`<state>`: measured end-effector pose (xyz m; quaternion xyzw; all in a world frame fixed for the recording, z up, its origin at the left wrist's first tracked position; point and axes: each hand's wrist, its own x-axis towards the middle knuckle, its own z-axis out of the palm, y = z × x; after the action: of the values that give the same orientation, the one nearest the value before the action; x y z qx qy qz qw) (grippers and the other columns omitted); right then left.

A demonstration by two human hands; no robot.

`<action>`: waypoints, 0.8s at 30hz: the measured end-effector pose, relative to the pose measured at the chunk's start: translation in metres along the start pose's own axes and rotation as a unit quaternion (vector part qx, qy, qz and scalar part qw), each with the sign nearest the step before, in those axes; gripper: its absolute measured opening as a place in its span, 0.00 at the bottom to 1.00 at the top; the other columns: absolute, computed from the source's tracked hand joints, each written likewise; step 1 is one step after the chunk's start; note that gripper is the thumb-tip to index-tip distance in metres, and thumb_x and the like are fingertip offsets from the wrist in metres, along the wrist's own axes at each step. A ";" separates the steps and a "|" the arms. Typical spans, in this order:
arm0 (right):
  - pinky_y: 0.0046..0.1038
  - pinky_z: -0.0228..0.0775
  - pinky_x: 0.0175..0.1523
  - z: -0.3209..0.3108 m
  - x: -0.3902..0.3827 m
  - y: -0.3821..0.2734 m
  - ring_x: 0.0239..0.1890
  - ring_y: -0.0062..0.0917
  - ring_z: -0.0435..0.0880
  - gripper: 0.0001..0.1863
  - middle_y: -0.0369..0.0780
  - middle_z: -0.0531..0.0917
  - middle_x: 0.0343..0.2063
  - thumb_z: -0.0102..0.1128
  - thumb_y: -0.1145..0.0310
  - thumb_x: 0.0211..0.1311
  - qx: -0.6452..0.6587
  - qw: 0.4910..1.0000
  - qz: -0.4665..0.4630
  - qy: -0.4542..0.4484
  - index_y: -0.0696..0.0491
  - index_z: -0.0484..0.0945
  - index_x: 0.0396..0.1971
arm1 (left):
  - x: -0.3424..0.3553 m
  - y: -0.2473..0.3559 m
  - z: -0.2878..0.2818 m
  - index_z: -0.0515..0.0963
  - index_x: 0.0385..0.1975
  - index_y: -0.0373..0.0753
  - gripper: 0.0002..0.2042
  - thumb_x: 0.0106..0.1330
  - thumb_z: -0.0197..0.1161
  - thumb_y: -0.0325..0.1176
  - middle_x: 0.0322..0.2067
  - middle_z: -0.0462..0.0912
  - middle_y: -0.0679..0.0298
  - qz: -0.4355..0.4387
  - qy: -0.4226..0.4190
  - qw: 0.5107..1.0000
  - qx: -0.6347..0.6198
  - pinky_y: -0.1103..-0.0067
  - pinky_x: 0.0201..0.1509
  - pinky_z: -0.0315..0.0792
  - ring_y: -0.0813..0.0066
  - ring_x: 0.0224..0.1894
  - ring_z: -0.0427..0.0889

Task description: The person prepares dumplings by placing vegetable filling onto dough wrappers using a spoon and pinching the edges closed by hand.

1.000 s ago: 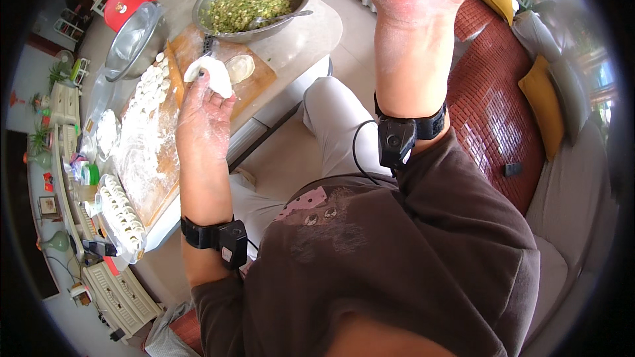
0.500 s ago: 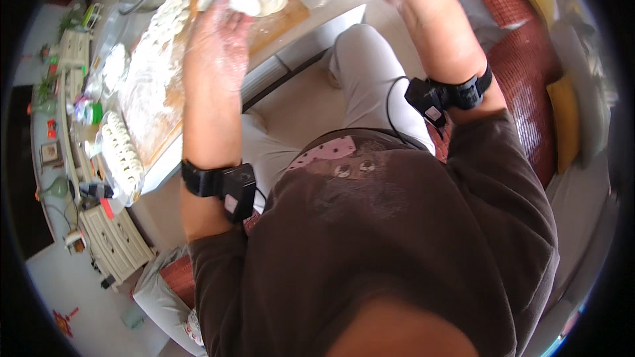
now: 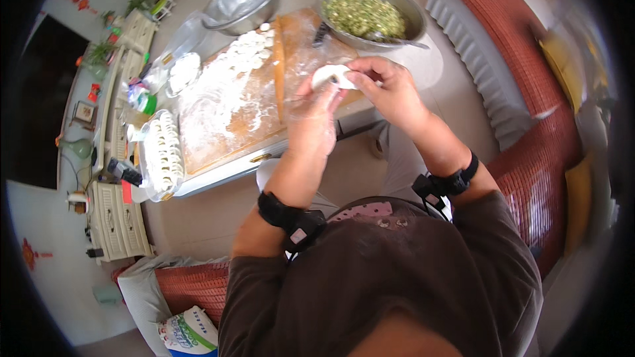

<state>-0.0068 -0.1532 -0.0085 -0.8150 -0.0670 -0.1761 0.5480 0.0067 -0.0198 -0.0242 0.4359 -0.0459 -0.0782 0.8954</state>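
Floured board [image 3: 221, 147], filled bowl [image 3: 416, 20] beyond dough [image 3: 321, 77].

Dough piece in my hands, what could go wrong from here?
The dough piece is held up between your left hand and right hand, so it might tear if pulled or drop if your grip slips. A spoon handle juts past the rim of the metal bowl beyond your right hand; a knock could perhaps spill some green mixture.
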 end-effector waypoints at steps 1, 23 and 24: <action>0.20 0.65 0.29 0.000 0.001 0.001 0.23 0.19 0.74 0.08 0.40 0.78 0.23 0.55 0.70 0.51 0.007 1.000 -0.014 -0.008 0.58 0.75 0.29 | 0.000 0.001 0.001 0.68 0.40 0.34 0.12 0.55 0.54 0.25 0.37 0.73 0.62 -0.001 0.001 1.000 0.002 0.79 0.43 0.69 0.73 0.39 0.73; 0.19 0.65 0.30 0.022 0.016 -0.007 0.24 0.18 0.73 0.07 0.37 0.78 0.24 0.56 0.72 0.49 0.065 0.996 -0.055 -0.029 0.57 0.76 0.29 | 0.002 0.006 -0.015 0.71 0.39 0.31 0.13 0.60 0.50 0.33 0.34 0.76 0.62 0.050 0.017 0.997 0.048 0.85 0.36 0.70 0.78 0.34 0.75; 0.19 0.65 0.30 0.022 0.017 -0.007 0.24 0.19 0.73 0.06 0.37 0.78 0.24 0.56 0.73 0.49 0.038 0.997 -0.066 -0.028 0.57 0.76 0.28 | 0.003 0.004 -0.019 0.71 0.39 0.31 0.12 0.60 0.50 0.32 0.35 0.75 0.61 0.049 0.014 0.996 0.072 0.84 0.36 0.71 0.77 0.34 0.75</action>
<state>0.0116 -0.1316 -0.0037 -0.7917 -0.1430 -0.1864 0.5639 0.0131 -0.0033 -0.0327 0.4976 -0.0598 -0.0249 0.8650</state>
